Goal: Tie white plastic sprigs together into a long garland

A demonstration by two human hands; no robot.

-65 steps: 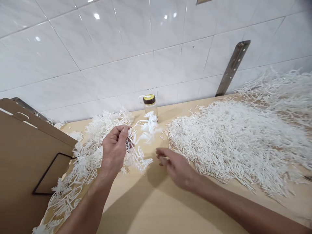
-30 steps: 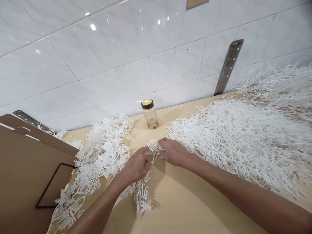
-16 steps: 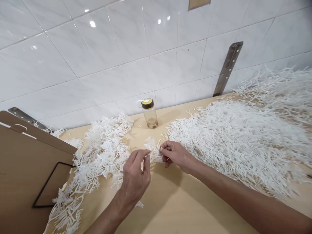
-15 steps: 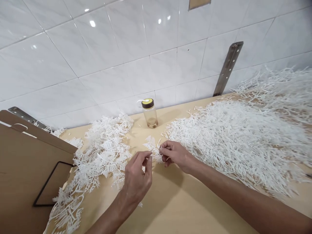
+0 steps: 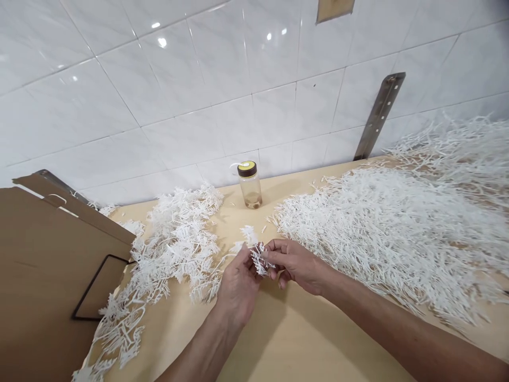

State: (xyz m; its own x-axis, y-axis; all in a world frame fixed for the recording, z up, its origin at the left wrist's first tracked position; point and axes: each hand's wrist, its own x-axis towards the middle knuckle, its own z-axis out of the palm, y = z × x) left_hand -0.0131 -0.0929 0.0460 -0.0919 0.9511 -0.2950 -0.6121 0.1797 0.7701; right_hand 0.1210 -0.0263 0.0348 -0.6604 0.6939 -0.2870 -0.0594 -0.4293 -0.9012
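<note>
Near the middle of the table, my left hand is closed on a small white branched piece. My right hand meets it from the right, thumb and fingers pinched at the same piece's right side. More white feathery material lies just beyond my fingertips. To the left is a heap of white branched clusters. A wide pile of thin white strands spreads to the right of my right hand.
A clear bottle with a dark and yellow lid stands behind my hands, near the tiled wall. Brown cardboard rises at the left. Metal brackets are on the wall.
My hands have come together, and my left hand has turned and now has the white branched piece in its fingers. The view has shifted slightly, moving the scene to the right.
</note>
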